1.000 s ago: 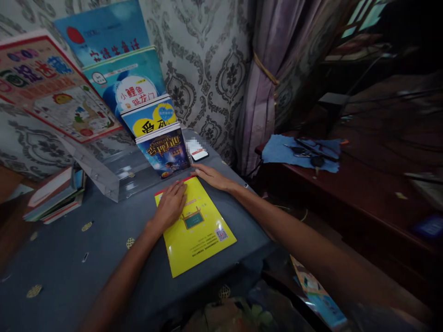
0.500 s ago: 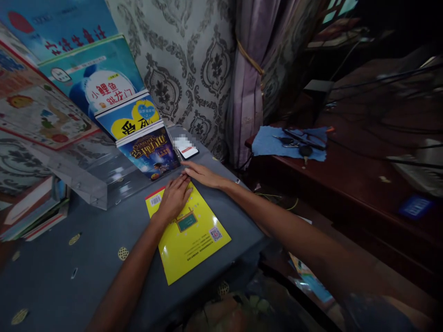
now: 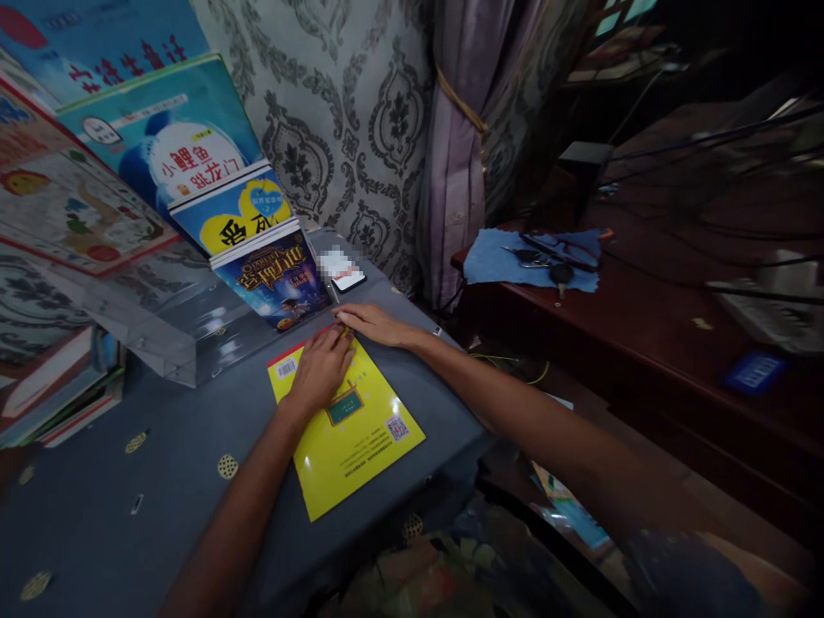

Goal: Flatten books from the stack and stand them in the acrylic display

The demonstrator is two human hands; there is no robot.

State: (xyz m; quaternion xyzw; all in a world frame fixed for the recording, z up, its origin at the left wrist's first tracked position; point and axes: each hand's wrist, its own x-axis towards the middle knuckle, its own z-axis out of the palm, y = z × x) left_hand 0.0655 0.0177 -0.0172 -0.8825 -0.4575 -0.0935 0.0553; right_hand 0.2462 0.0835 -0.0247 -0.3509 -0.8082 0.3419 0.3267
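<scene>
A yellow book (image 3: 351, 442) lies flat, back cover up, on the grey-blue tablecloth (image 3: 160, 481). My left hand (image 3: 320, 367) rests palm down on its upper half, fingers stretched toward the top edge. My right hand (image 3: 373, 324) lies at the book's top right corner, fingers extended and touching that edge. Just beyond stands a dark blue book (image 3: 276, 279), the lowest of a stepped row in a clear display stand (image 3: 186, 330). A phone (image 3: 344, 273) lies beside it.
More books lean on the stand: a yellow-and-blue one (image 3: 235, 219), a teal one (image 3: 164, 137), a picture book (image 3: 70, 206). A stack of books (image 3: 57, 390) lies at left. A purple curtain (image 3: 460, 146), and a dark wooden desk (image 3: 644, 343) with a blue cloth (image 3: 508, 264) and keys, are at right.
My left hand has slid up the yellow book toward its top edge, closer to my right hand. The view has shifted slightly right and down.
</scene>
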